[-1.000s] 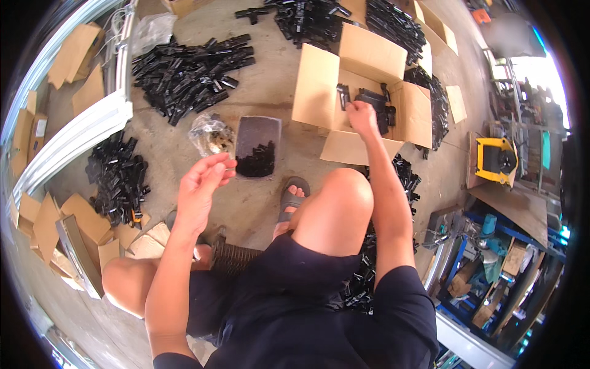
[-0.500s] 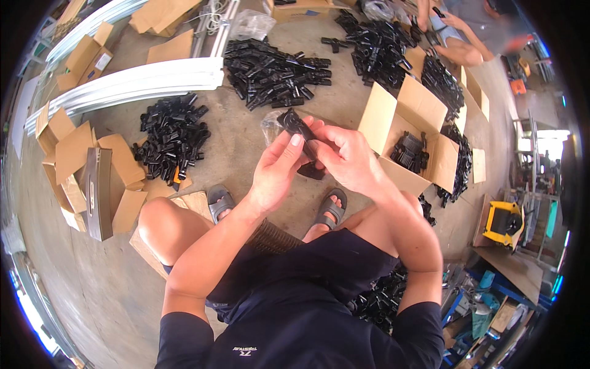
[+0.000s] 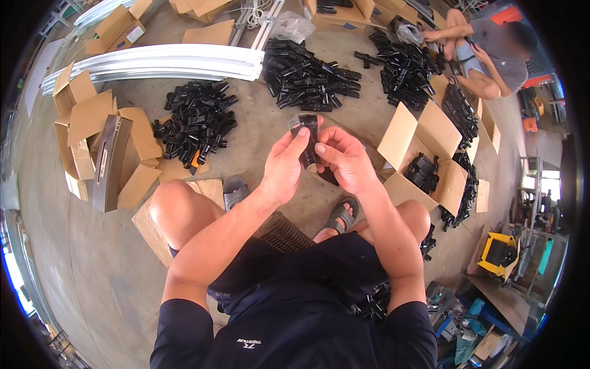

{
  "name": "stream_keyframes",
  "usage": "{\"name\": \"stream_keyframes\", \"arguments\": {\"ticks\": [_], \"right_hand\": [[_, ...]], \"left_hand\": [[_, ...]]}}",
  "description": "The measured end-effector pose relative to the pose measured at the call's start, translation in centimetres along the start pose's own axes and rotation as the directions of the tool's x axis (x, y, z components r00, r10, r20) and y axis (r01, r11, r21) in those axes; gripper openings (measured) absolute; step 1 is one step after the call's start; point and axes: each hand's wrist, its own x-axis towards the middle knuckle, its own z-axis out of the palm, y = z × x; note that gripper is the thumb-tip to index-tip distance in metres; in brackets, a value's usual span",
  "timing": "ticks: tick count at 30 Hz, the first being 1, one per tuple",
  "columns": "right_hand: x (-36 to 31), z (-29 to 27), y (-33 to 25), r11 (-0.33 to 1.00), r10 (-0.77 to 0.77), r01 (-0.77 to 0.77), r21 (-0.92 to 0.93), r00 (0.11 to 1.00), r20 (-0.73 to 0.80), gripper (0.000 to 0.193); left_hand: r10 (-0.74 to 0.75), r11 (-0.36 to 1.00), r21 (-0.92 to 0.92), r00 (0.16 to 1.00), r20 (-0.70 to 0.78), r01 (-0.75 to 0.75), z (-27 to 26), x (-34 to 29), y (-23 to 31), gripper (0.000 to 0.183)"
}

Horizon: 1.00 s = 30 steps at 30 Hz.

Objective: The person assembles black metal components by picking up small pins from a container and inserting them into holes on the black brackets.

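Observation:
In front of my knees I hold a black, roughly tubular fitting upright. My left hand is closed around its left side, the thumb lying along it. My right hand pinches its right edge between thumb and bent fingers. Another dark object lies below, mostly hidden by my hands. Beyond my hands is a pile of similar black fittings, with another fitting pile to the left. To the right, an open cardboard box contains more black fittings.
White metal profiles lie at the far left, beyond open cartons and a long brown box. Another person crouches at the far right beside more black fittings. A yellow-framed item stands at the right.
The fitting has turned from slanted to more upright in my hands. My right hand has shifted its grip lower along the edge. The whole view has swung slightly left.

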Motion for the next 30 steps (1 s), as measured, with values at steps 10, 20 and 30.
{"name": "stream_keyframes", "arguments": {"ticks": [10, 20, 30], "right_hand": [[0.8, 0.0, -2.6, 0.998, -0.065, 0.062, 0.031, 0.993, 0.094, 0.038], [0.5, -0.7, -0.7, 0.824, -0.251, 0.163, -0.543, 0.964, -0.09, 0.042], [0.1, 0.7, -0.3, 0.57, -0.453, 0.247, -0.783, 0.89, -0.049, 0.043]], "left_hand": [[-0.014, 0.994, -0.109, 0.999, -0.048, 0.008, 0.5, 0.5, 1.0, 0.049], [-0.054, 0.988, -0.14, 0.995, 0.078, 0.065, -1.2, 2.1, -0.7, 0.059], [0.007, 0.997, -0.074, 0.981, 0.192, 0.008, 0.0, 1.3, -1.0, 0.064]]}}
